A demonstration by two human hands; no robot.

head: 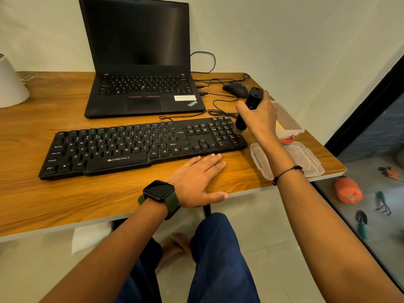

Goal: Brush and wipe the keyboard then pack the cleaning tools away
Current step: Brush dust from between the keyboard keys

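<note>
The right hand has its fingers curled round the black cylindrical handle of a small cleaning brush, thumb on the near side, so the tool stands nearly upright with its pale bristle tip just touching, or a hair above, the number pad; which of the 2 I cannot tell. The left hand lies flat with straight, loosely spread fingers on the wooden desk top, fingertips just beside the front edge of the black full-size plastic keyboard, steadying nothing yet.

To brush well, I judge the left palm should press the keyboard's front edge so it cannot slide, while the bristles sweep along the gaps between key rows in 1 direction, tilted slightly, working leftwards.

Beyond the right hand sits a clear plastic storage box holding something yellow, and its clear lid lies flat near the desk corner, well placed for packing later.
</note>
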